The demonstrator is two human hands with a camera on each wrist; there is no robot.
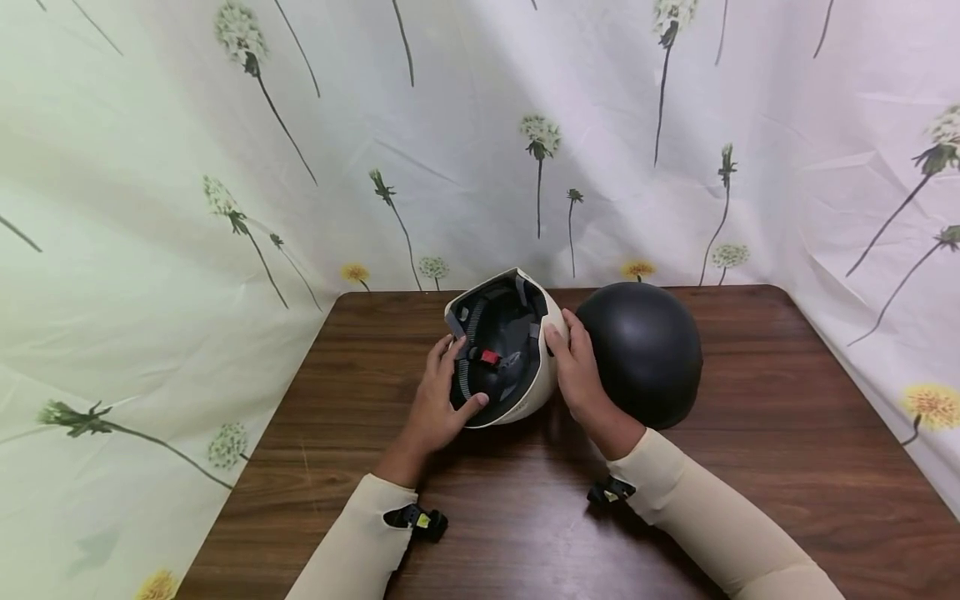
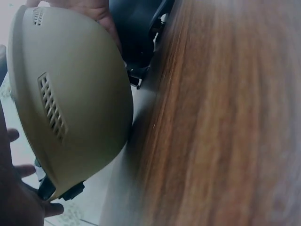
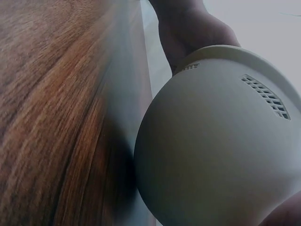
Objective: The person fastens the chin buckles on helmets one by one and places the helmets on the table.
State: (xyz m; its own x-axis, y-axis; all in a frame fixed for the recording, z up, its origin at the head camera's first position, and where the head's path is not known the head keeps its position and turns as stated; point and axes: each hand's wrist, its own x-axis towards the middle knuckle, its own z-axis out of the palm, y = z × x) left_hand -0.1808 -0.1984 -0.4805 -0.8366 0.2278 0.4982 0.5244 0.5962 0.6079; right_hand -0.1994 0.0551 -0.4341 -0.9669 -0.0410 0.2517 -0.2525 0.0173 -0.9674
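On my remote feed, the left hand (image 1: 438,407) and right hand (image 1: 577,371) grip an upturned cream helmet (image 1: 508,329) at the table (image 1: 510,508), beside a black helmet (image 1: 641,354). I judge they're steadying it; the next move needs even support.

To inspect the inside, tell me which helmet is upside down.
The cream helmet: its opening faces up, inside showing; the black helmet sits dome up.

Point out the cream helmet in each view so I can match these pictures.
Head: the cream helmet sits just right of and below centre, its opening facing the camera.
Left wrist: left half, vented outer shell showing.
Right wrist: lower right, cut off by the frame's edge.
Shared landmark: the brown wooden table, on the right in left wrist, on the left in right wrist.
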